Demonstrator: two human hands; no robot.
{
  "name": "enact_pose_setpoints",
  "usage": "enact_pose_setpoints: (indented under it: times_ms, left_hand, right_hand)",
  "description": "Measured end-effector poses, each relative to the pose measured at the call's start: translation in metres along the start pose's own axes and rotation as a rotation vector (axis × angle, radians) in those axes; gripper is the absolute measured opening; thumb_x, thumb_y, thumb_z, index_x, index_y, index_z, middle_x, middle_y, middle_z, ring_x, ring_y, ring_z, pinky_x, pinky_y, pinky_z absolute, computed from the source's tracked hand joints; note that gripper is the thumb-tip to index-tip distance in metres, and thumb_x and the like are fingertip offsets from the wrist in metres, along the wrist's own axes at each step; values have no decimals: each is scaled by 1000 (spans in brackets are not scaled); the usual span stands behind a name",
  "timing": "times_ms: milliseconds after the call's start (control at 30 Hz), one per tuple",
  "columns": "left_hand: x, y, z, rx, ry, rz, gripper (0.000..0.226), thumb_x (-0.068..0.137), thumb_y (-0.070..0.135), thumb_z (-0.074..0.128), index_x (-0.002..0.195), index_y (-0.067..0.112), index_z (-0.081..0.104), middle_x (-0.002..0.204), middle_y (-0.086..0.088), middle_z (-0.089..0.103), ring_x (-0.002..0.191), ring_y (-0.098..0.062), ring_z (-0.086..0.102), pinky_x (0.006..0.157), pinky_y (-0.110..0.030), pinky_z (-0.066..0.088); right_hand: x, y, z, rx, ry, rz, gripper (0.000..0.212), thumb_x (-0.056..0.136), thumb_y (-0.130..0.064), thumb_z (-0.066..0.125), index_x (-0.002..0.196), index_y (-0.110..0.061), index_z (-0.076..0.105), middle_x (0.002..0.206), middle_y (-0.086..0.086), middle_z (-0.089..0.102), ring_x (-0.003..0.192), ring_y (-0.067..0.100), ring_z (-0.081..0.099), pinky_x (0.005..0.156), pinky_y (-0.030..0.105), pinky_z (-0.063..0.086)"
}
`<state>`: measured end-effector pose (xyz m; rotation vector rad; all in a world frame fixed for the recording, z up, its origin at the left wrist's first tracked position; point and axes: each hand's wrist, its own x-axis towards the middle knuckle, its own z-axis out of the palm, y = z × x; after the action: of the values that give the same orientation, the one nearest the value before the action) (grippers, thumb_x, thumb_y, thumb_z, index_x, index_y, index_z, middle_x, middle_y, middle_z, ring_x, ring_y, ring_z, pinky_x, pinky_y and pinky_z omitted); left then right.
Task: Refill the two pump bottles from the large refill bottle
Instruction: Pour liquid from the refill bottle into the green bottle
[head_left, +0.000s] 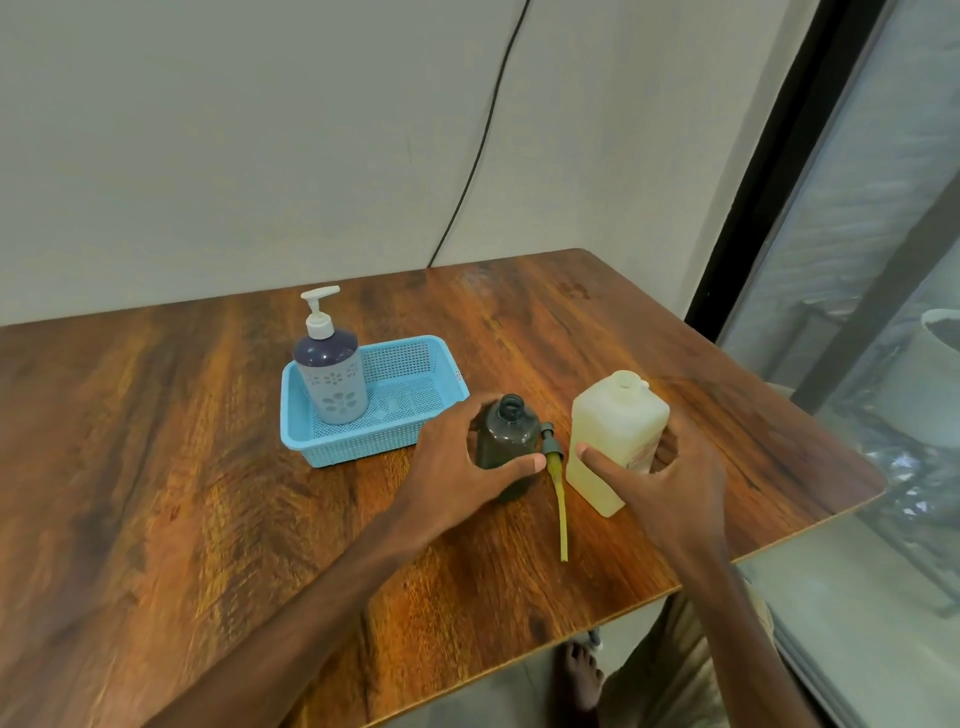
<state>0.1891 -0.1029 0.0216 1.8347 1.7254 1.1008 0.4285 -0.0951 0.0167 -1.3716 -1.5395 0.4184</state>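
Note:
A dark grey pump bottle (506, 436) stands upright on the wooden table (182, 467) with its neck uncapped. My left hand (457, 467) wraps around it, thumb on the front. Its pump head with a yellowish dip tube (557, 483) lies on the table just to its right. The large cream refill bottle (615, 431) stands uncapped further right, and my right hand (670, 478) grips its lower body. A second pump bottle (330, 371), dark blue with a white flowered sleeve and white pump, stands in the left end of a blue basket (415, 410).
The table's right and near edges lie close to the refill bottle. A black cable (478, 150) runs down the wall behind. A window with a dark frame (779, 156) is at the right. A bare foot (582, 675) shows under the table.

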Motion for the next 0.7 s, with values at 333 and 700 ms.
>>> enact_pose_setpoints:
  times_ms: [333, 700]
  left_hand:
    - [-7, -6, -13, -138, -92, 52, 86, 66, 70, 88, 138, 45, 50, 119, 39, 54, 114, 32, 44, 84, 7, 39]
    - [-15, 1, -13, -164, -88, 122, 77, 65, 67, 91, 133, 47, 63, 122, 37, 66, 115, 13, 62, 89, -7, 52]
  right_hand:
    - [-3, -9, -6, -47, -76, -38, 83, 62, -49, 92, 136, -28, 59, 119, -20, 62, 113, 11, 62, 69, 12, 49]
    - [-5, -16, -20, -43, -207, -125, 78, 61, -48, 91, 131, -37, 59, 118, -26, 61, 112, -1, 56, 78, 18, 52]
